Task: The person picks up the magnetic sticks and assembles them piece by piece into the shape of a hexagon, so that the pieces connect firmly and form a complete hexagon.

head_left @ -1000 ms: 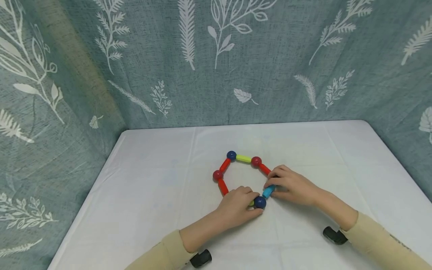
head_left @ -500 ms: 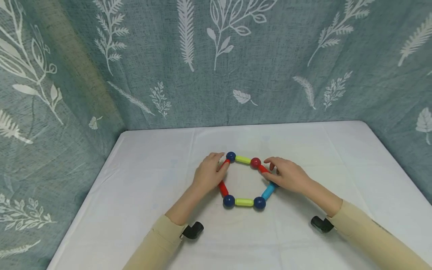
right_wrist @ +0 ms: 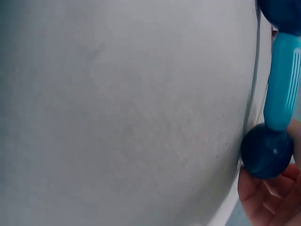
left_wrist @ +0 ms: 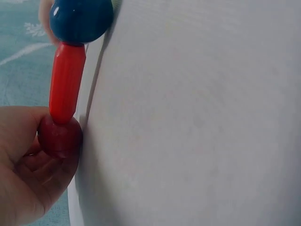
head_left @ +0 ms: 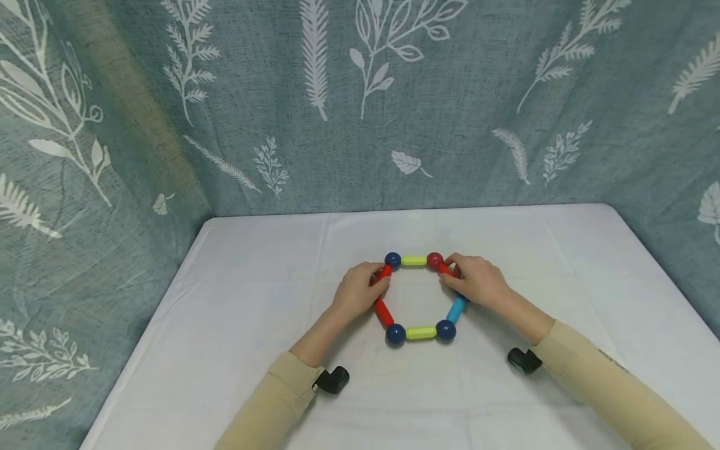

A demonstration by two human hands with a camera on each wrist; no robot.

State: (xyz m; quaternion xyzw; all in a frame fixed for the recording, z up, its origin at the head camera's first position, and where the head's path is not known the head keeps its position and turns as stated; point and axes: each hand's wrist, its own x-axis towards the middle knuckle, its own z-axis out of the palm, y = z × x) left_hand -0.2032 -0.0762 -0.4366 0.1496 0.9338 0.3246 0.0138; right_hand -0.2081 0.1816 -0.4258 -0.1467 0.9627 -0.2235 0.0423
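Magnetic balls and rods are joined in a six-sided ring flat on the table. My left hand (head_left: 357, 289) pinches the upper left red rod (head_left: 385, 272), with thumb and fingers on either side; its palm is round the red ball (left_wrist: 60, 137) at the ring's left corner. Opposite, my right hand (head_left: 478, 278) pinches the upper right red rod (head_left: 444, 268), close to the right corner's dark blue ball (right_wrist: 267, 151), which the head view hides. A light blue rod (head_left: 457, 309) runs down from there. Yellow-green rods form the far side (head_left: 414, 260) and near side (head_left: 420, 332).
A white cloth (head_left: 247, 300) covers the table, and a teal leaf-print curtain (head_left: 349, 156) hangs behind it. Black wrist cameras (head_left: 333, 379) sit under both sleeve cuffs, low over the cloth.
My left hand has gone from the ring's near side up to its left side. The ring has shifted slightly right and its sides look more even. My right hand has moved up onto the red rod.
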